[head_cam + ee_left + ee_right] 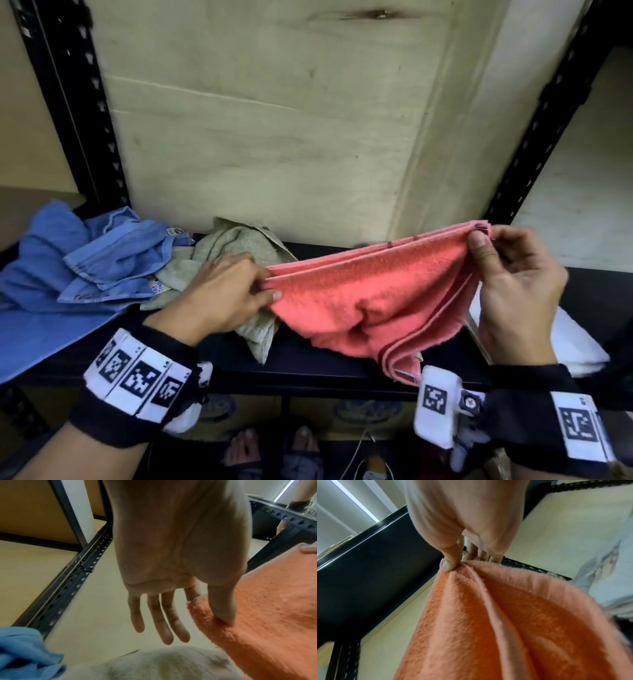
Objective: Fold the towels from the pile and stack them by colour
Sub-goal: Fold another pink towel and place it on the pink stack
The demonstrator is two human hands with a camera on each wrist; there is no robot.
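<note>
The right hand point(513, 284) is pinched on the upper right corner of the pink towel point(370, 294), thumb on the near face and fingers behind, with several layered edges gathered in the pinch. The left hand point(222, 294) is pinched on the opposite corner by thumb and index finger; in the left wrist view the remaining fingers point(164, 618) are seen spread and straight, holding nothing. The pink towel is held stretched between both hands above the front edge of the shelf point(308, 373), already doubled, its middle sagging in soft folds.

The terry cloth is judged light, limp and non-slippery; no shape is kept unaided, so it is best taken at the hemmed corners, all layers together.

At the left end of the shelf a loose pile is found: crumpled blue towels point(85, 260) and, beside them, beige towels point(239, 253). A white folded towel point(575, 346) lies at the right end. No containers are seen on the shelf.
</note>
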